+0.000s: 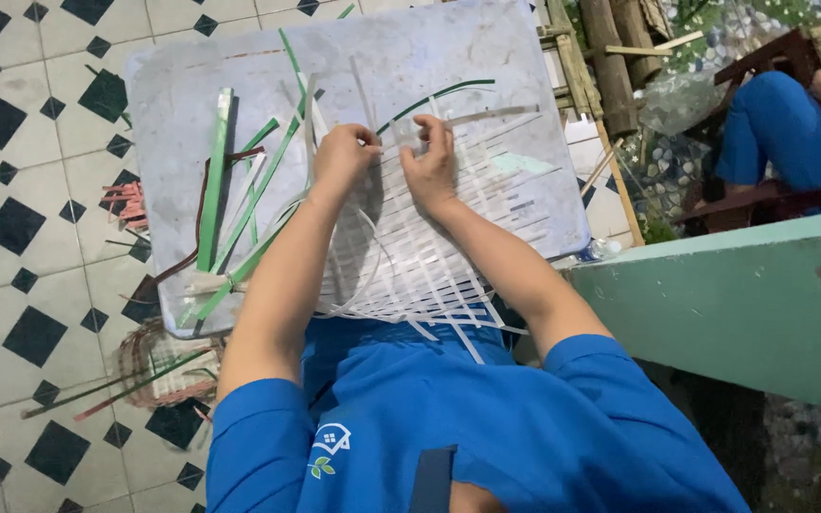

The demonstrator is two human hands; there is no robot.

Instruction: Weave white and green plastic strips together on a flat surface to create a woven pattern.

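Nearest to me, below the blue sleeves, the woven mat of flat white plastic strips [410, 256] hangs over the near edge of the pale grey board [173, 95] on the lap, its loose ends trailing toward my knees. Both hands work at the mat's far edge, about the middle of the board. My left hand [342, 157] has its fingers curled together, pinched, as far as I can tell, on a white strip at the weave's upper left corner. My right hand [432, 161] sits just beside it, almost touching, fingers bent and pressed down on the weave; whether they grip a strip or only hold it flat I cannot tell. The strips under the fingers run two ways: one set from the near edge away from me, the other across toward the board's right edge, where their free ends fan out. The hands look equally near the working row.

Left of the left hand, a bundle of long green and white strips [239, 190] lies slantwise from the near left corner toward the far edge, touching the mat's left side. Bare board lies beyond the fingers at the far edge. Off the board, on the black-and-white tiled floor [11, 228], sits a small reddish woven basket [159, 366]. Far right, another person in blue [772, 123] sits apart.
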